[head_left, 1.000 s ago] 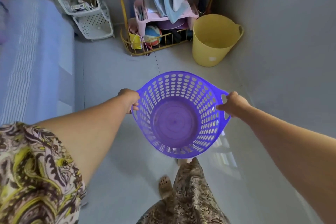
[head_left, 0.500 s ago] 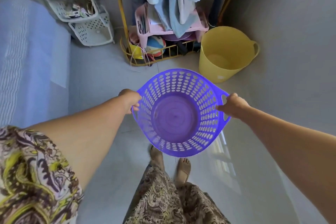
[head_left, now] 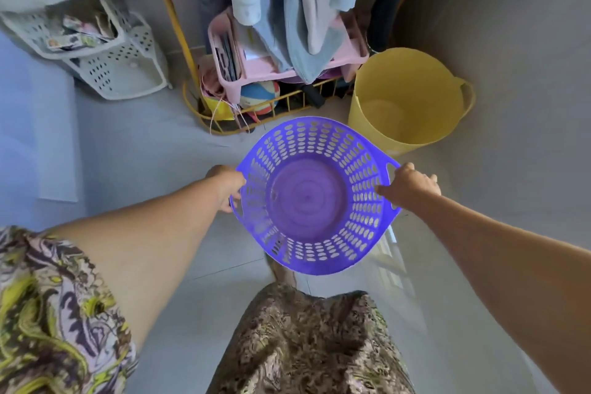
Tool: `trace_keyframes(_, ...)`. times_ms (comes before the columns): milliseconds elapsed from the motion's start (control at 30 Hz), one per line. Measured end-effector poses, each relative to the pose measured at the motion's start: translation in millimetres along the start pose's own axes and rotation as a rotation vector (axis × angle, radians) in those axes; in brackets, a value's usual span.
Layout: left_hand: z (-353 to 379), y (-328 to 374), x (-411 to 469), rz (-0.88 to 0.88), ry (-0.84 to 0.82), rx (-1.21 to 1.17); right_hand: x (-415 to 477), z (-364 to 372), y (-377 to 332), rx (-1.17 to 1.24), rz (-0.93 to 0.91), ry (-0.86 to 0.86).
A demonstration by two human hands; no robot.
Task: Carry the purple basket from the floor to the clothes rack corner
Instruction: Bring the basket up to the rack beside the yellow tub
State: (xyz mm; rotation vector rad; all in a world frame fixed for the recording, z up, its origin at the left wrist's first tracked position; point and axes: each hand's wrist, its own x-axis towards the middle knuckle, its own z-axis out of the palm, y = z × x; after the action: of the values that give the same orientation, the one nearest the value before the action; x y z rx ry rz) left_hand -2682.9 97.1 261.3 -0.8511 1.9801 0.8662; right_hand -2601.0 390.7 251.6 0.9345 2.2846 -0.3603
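The purple basket (head_left: pixel 311 198), round, perforated and empty, hangs in the air above the grey floor in front of me. My left hand (head_left: pixel 227 187) grips its left handle and my right hand (head_left: pixel 407 187) grips its right handle. Just beyond the basket stands the clothes rack (head_left: pixel 179 38), a yellow frame with hanging clothes and a wire base holding a ball and a pink stool.
A yellow tub (head_left: pixel 406 99) stands on the floor to the right of the rack, close to the grey wall (head_left: pixel 527 41). A white slotted shelf unit (head_left: pixel 118 61) stands left of the rack. A bed (head_left: pixel 32 137) runs along the left.
The rack, yellow tub and white shelf have grown larger and closer as I walked toward them. Both hands keep the same grip on the basket handles.
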Motion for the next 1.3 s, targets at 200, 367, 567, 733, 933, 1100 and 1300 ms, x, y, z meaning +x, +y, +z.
trace_keyframes(200,8.3,48.5,64.9,0.012,0.025,0.046,64.4,-0.7,-43.3,0.074,0.018,-0.097)
trace_keyframes(367,30.5,78.6,131.1,-0.019,0.003,0.019,137.7,11.7,-70.6,0.065,0.021,-0.123)
trace_keyframes(567,59.8,95.5,208.1,-0.055,-0.021,-0.060,221.0,38.9,-97.5,0.079,-0.021,-0.153)
trace_keyframes(733,85.2,109.3,260.0,-0.049,0.058,-0.152,277.2,60.4,-117.6,0.145,-0.041,-0.188)
trace_keyframes(933,106.6,125.8,306.6,-0.040,0.128,-0.272,324.3,67.9,-135.9,0.148,-0.055,-0.179)
trace_keyframes(1100,110.3,135.4,332.5,-0.030,0.183,-0.306,345.1,66.6,-148.6,0.191,-0.040,-0.230)
trace_keyframes(1300,113.3,136.3,352.0,-0.038,0.202,-0.356,355.1,72.6,-159.3,0.165,-0.043,-0.232)
